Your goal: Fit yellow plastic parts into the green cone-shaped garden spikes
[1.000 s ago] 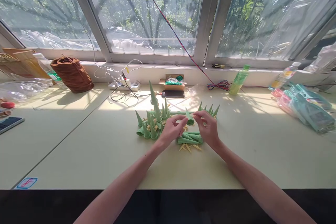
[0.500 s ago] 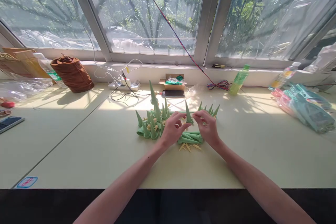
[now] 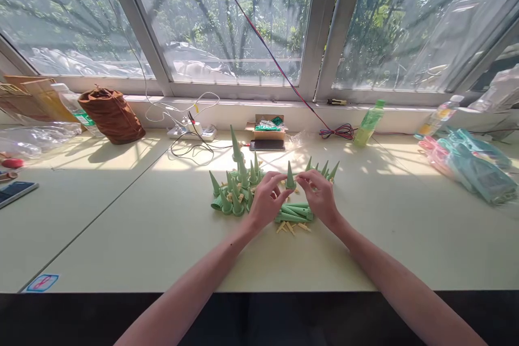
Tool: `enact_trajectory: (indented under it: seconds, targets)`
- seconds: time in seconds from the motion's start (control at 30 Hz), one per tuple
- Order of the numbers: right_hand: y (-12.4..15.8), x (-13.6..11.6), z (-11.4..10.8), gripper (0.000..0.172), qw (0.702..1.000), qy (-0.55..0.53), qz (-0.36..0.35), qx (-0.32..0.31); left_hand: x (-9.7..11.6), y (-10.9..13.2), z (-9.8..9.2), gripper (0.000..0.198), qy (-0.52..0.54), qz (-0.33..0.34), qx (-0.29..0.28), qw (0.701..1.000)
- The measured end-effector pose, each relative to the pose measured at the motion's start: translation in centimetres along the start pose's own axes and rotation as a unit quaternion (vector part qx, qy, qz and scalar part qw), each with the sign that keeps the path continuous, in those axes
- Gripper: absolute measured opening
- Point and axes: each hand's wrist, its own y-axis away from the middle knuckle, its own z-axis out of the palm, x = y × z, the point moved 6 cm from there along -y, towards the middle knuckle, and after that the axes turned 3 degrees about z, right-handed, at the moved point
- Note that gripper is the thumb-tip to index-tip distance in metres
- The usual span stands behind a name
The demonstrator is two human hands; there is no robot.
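My left hand (image 3: 265, 200) pinches the base of a green plastic cone (image 3: 290, 175) that points up between my two hands. My right hand (image 3: 320, 195) is curled just right of the cone, its fingertips pinched near the cone's base; whether anything is between them is too small to tell. A cluster of upright green cones (image 3: 237, 186) stands to the left. Green cones lying flat (image 3: 294, 212) and small tan pegs (image 3: 292, 227) rest under my hands. A few more upright cones (image 3: 326, 168) stand behind my right hand.
A brown bag (image 3: 110, 114) and a water bottle (image 3: 73, 105) sit at the back left. A power strip with white cables (image 3: 190, 130), a small box (image 3: 268, 127) and a phone (image 3: 266, 144) lie at the back. A green bottle (image 3: 368, 123) and pastel packages (image 3: 470, 165) are at the right.
The cone lay tilted sideways between my hands a second ago; my left hand has turned it upright. Both hands have stayed in place over the pile.
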Motion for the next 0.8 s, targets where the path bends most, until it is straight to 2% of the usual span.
enact_trajectory:
  seconds: [0.2,0.57,0.8]
  targets:
    - [0.04,0.46,0.12,0.014,1.000,0.012,0.021,0.002,-0.09,0.03,0.23,0.027,0.002,-0.041,-0.010,0.999]
    - [0.12,0.10,0.47,0.018,0.999,0.011,0.018,-0.025,-0.10,-0.10,-0.03,0.022,-0.001,-0.022,0.009,1.000]
    - [0.13,0.56,0.62,0.018,0.999,0.006,0.025,-0.034,-0.35,0.14,0.40,0.017,-0.018,0.002,-0.007,1.000]
